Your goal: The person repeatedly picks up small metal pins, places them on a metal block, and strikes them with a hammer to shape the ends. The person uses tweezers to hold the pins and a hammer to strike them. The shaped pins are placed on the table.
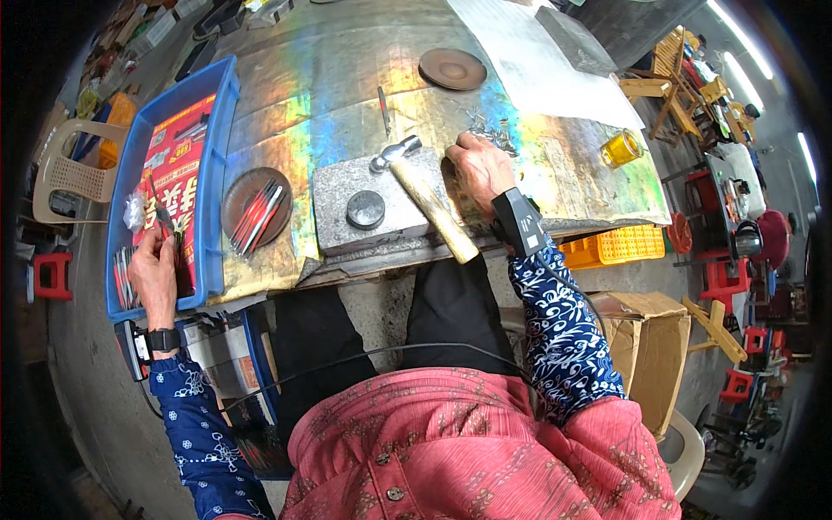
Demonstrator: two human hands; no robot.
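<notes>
Left hand (154,270), fingers half-bent, over blue tray (213,217); right hand (484,173), fingers curled, right of hammer (433,205); I cannot tell either grip.

Table (295,95); blue tray (227,143); stone block (403,212)

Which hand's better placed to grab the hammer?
Right, probably: the right hand is close beside the hammer, while the left hand is farther off, at the blue tray.
</notes>
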